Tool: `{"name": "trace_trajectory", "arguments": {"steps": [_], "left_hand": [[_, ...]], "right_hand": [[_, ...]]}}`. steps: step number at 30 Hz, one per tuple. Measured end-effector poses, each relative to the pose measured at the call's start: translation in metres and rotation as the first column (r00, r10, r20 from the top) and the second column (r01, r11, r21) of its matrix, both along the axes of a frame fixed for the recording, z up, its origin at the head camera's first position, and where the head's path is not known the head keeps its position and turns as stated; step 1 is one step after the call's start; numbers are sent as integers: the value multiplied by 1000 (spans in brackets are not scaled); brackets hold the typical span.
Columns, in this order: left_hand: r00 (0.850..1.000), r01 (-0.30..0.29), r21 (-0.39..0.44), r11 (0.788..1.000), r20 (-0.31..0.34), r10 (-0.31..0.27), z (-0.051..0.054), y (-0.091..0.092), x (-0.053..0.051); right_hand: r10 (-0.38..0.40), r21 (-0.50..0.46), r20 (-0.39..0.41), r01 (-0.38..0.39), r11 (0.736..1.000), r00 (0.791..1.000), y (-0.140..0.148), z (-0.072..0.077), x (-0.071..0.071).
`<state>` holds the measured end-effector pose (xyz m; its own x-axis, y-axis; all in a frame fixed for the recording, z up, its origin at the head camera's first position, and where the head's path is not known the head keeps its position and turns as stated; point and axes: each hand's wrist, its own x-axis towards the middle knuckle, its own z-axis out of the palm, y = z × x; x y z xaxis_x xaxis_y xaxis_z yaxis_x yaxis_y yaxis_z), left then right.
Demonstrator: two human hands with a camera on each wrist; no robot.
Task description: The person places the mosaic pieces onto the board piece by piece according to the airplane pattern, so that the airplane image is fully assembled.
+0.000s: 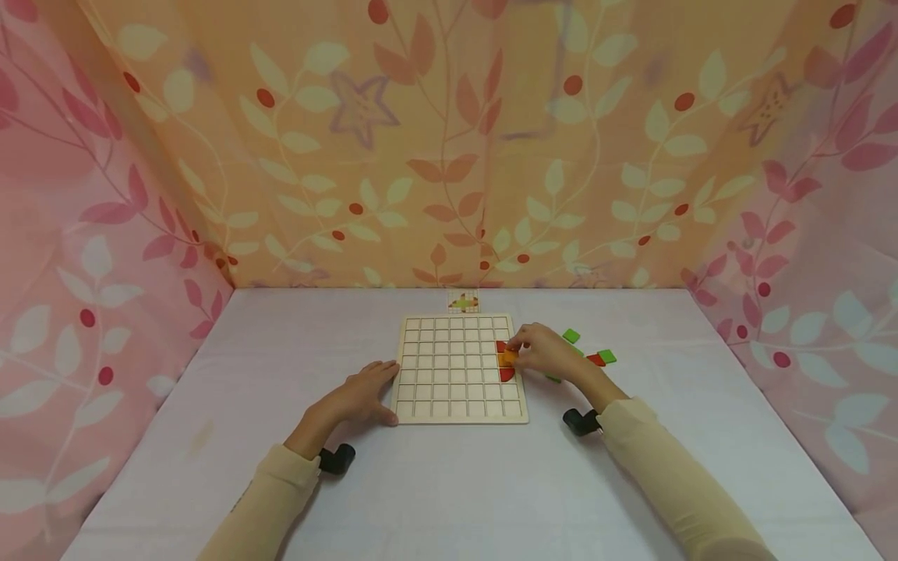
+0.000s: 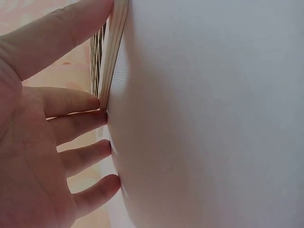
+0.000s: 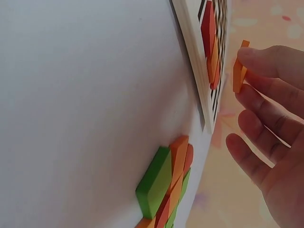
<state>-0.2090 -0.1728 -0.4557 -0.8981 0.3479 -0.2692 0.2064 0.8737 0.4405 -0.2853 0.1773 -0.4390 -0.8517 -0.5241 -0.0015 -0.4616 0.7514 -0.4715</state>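
Note:
A square wooden grid board (image 1: 449, 374) lies flat on the table. My left hand (image 1: 354, 396) rests at its left edge, fingers spread and fairly straight, with the thumb by the near-left corner; in the left wrist view the fingertips (image 2: 102, 116) touch the board's side. Above the board's right columns, my right hand (image 1: 550, 351) pinches a thin orange tile (image 3: 239, 71) between thumb and fingers. Beneath it, a red tile (image 1: 507, 375) with a curved edge, another red piece (image 3: 208, 31) and an orange tile (image 3: 213, 59) sit on the board.
Loose tiles lie right of the board, among them a green tile (image 3: 156, 183), another green one (image 1: 607, 356) and a red one (image 1: 595, 359). A small pattern card (image 1: 463, 301) is behind the board. Patterned curtains (image 1: 449, 156) enclose the white table (image 1: 449, 491) on three sides.

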Motion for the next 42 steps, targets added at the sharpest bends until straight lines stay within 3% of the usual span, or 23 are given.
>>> {"name": "trace_trajectory", "arguments": {"steps": [14, 35, 42], "left_hand": [[1000, -6, -7, 1000, -2, 6, 1, 1, 2], [1000, -10, -8, 1000, -7, 10, 2, 1, 2], [1000, -7, -8, 1000, 1, 7, 3, 2, 2]], "right_hand": [[132, 71, -55, -128, 989, 990, -29, -7, -10], [148, 170, -53, -137, 976, 988, -44, -7, -11], [135, 119, -70, -126, 985, 988, -36, -5, -14]]}}
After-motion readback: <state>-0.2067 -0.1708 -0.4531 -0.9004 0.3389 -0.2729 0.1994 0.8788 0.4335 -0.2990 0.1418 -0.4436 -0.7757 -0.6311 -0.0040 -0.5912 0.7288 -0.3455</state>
